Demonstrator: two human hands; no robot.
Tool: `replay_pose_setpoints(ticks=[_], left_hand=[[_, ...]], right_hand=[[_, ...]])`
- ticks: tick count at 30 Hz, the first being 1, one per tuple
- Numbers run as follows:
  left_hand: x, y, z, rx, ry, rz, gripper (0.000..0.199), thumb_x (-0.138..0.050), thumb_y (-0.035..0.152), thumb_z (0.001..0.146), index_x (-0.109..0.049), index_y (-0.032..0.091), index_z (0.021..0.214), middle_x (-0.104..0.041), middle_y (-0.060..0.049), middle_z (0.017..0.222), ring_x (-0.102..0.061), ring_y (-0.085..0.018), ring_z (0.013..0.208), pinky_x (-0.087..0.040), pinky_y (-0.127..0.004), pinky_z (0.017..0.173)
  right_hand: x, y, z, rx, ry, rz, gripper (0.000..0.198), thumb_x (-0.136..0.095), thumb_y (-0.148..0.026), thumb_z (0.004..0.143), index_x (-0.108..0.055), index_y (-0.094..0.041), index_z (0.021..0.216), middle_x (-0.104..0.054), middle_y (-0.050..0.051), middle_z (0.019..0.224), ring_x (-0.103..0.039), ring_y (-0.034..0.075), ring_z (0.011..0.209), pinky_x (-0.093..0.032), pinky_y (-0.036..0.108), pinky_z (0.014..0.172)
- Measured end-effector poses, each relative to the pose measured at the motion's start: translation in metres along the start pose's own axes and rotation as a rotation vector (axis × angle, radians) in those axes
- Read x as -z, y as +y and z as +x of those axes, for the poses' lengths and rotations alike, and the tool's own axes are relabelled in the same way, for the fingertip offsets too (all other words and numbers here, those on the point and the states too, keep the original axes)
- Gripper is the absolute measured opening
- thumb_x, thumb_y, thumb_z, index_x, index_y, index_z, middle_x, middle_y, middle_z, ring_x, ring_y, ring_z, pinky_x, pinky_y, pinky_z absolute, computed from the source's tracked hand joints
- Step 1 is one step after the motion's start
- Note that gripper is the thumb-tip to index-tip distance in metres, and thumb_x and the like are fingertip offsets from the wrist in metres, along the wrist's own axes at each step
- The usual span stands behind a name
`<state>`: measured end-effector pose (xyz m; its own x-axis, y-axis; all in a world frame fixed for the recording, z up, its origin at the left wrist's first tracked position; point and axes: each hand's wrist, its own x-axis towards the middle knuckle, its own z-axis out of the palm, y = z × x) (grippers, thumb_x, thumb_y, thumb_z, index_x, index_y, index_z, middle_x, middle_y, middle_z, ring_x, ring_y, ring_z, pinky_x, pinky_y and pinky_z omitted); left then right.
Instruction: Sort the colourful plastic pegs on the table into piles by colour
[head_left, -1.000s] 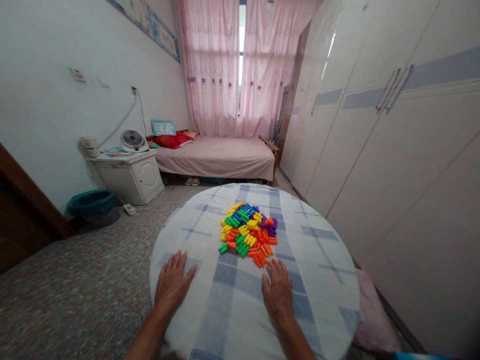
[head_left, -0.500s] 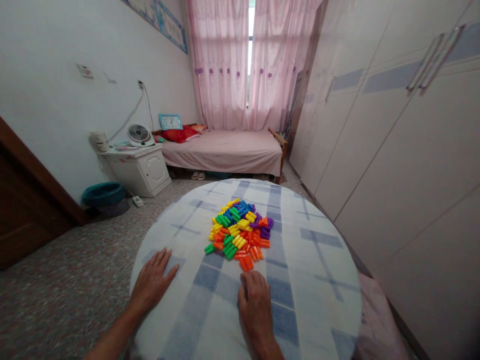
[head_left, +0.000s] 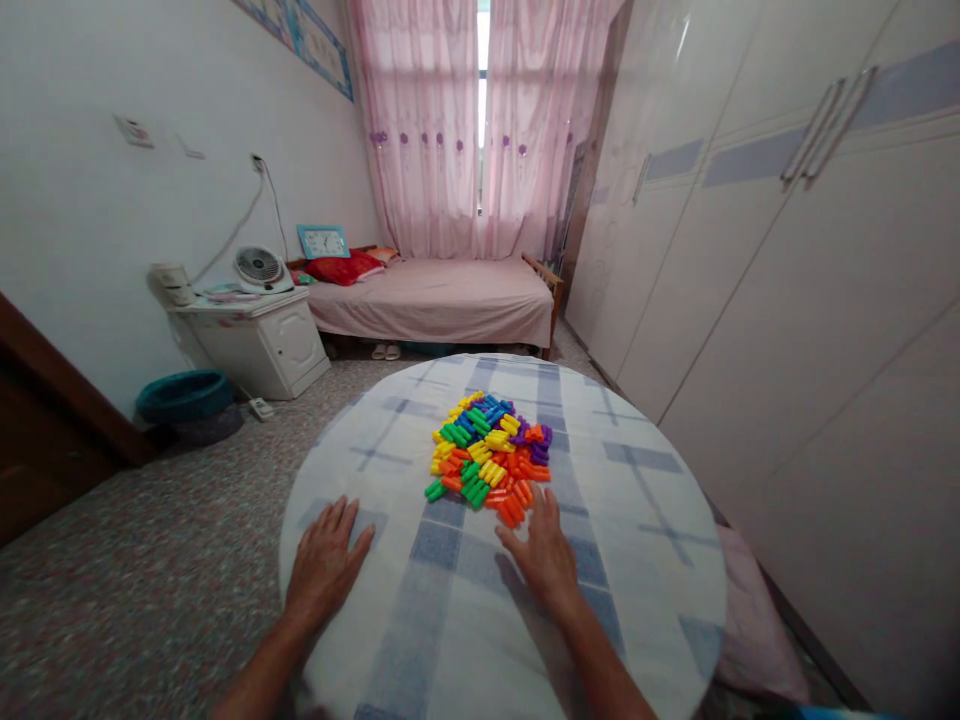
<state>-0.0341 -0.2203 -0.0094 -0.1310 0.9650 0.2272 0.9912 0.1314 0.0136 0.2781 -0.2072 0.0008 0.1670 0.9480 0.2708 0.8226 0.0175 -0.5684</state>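
Note:
A heap of small plastic pieces (head_left: 480,450), each like short rounded tubes joined side by side, lies on the round table (head_left: 480,640) with its blue-and-white checked cloth. Green, yellow, orange, blue and purple pieces are mixed in it. My right hand (head_left: 546,550) is open at the heap's near edge, fingers spread, beside an orange piece (head_left: 511,512); whether the fingertips touch it I cannot tell. On the table's left side my left hand (head_left: 326,560) rests flat and open on the cloth, apart from the heap, holding nothing.
Beyond the table stands a bed (head_left: 435,295) with a pink cover. A white cabinet (head_left: 255,335) carries a small fan (head_left: 260,268). On the floor at left is a teal-rimmed bin (head_left: 185,397). A tall wardrobe (head_left: 750,260) lines the right side.
My right hand has moved forward and right toward the near orange pieces, and its curled fingers have spread. My left hand stays flat on the cloth. The camera view has shifted slightly.

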Motion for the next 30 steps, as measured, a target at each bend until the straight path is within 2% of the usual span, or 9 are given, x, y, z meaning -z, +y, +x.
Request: replay_pose_setpoints(ticks=[4, 8, 11, 17, 23, 27, 30], left_hand=[[-0.005, -0.003, 0.001, -0.019, 0.028, -0.012, 0.059, -0.031, 0.044, 0.086, -0.045, 0.009, 0.131, -0.042, -0.015, 0.139, -0.036, -0.028, 0.129, -0.027, -0.042, 0.104], [-0.008, -0.005, 0.001, -0.015, 0.029, -0.036, 0.058, -0.033, 0.044, 0.085, -0.048, 0.009, 0.129, -0.043, -0.015, 0.138, -0.037, -0.028, 0.129, -0.028, -0.042, 0.105], [-0.011, -0.007, 0.001, -0.016, 0.045, -0.062, 0.058, -0.034, 0.045, 0.084, -0.05, 0.009, 0.128, -0.045, -0.014, 0.137, -0.037, -0.028, 0.129, -0.027, -0.042, 0.105], [-0.015, -0.01, 0.001, -0.024, 0.073, -0.09, 0.057, -0.035, 0.045, 0.082, -0.053, 0.011, 0.124, -0.049, -0.014, 0.134, -0.039, -0.027, 0.127, -0.029, -0.042, 0.104], [-0.017, -0.01, 0.002, -0.022, 0.082, -0.063, 0.057, -0.033, 0.046, 0.082, -0.053, 0.013, 0.123, -0.05, -0.012, 0.133, -0.04, -0.025, 0.126, -0.029, -0.039, 0.105], [-0.02, -0.012, 0.001, -0.035, 0.073, -0.056, 0.06, -0.032, 0.047, 0.082, -0.054, 0.011, 0.124, -0.049, -0.013, 0.133, -0.039, -0.026, 0.127, -0.029, -0.04, 0.105], [-0.018, -0.01, 0.001, -0.035, 0.075, -0.056, 0.061, -0.032, 0.048, 0.081, -0.054, 0.009, 0.123, -0.049, -0.013, 0.134, -0.04, -0.027, 0.126, -0.029, -0.04, 0.105]], right_hand=[[0.003, -0.02, 0.022, -0.059, -0.086, -0.176, 0.068, -0.055, -0.044, 0.074, -0.037, -0.019, 0.134, -0.046, 0.016, 0.129, -0.058, 0.028, 0.101, -0.046, 0.036, 0.074], [-0.005, -0.028, 0.026, -0.063, -0.029, -0.3, 0.047, -0.053, -0.037, 0.076, -0.05, -0.019, 0.119, -0.056, 0.013, 0.107, -0.061, 0.024, 0.083, -0.044, 0.031, 0.064], [-0.009, -0.024, 0.023, -0.029, 0.001, -0.34, 0.037, -0.049, -0.032, 0.08, -0.052, -0.02, 0.114, -0.057, 0.011, 0.101, -0.062, 0.022, 0.078, -0.042, 0.029, 0.06], [-0.002, -0.011, 0.023, -0.043, -0.035, -0.292, 0.036, -0.043, -0.03, 0.082, -0.051, -0.019, 0.115, -0.058, 0.009, 0.099, -0.061, 0.018, 0.07, -0.04, 0.027, 0.059], [0.004, -0.002, 0.042, -0.021, -0.156, -0.125, 0.023, -0.048, -0.025, 0.071, -0.058, -0.019, 0.091, -0.062, 0.004, 0.086, -0.059, 0.017, 0.077, -0.041, 0.025, 0.065], [0.009, -0.02, 0.067, 0.103, -0.133, -0.032, 0.023, -0.05, -0.025, 0.069, -0.056, -0.018, 0.09, -0.061, 0.004, 0.088, -0.058, 0.018, 0.082, -0.042, 0.027, 0.073], [0.011, -0.046, 0.088, 0.16, -0.077, 0.067, 0.031, -0.05, -0.027, 0.071, -0.055, -0.017, 0.1, -0.059, 0.005, 0.097, -0.057, 0.018, 0.088, -0.043, 0.028, 0.077]])
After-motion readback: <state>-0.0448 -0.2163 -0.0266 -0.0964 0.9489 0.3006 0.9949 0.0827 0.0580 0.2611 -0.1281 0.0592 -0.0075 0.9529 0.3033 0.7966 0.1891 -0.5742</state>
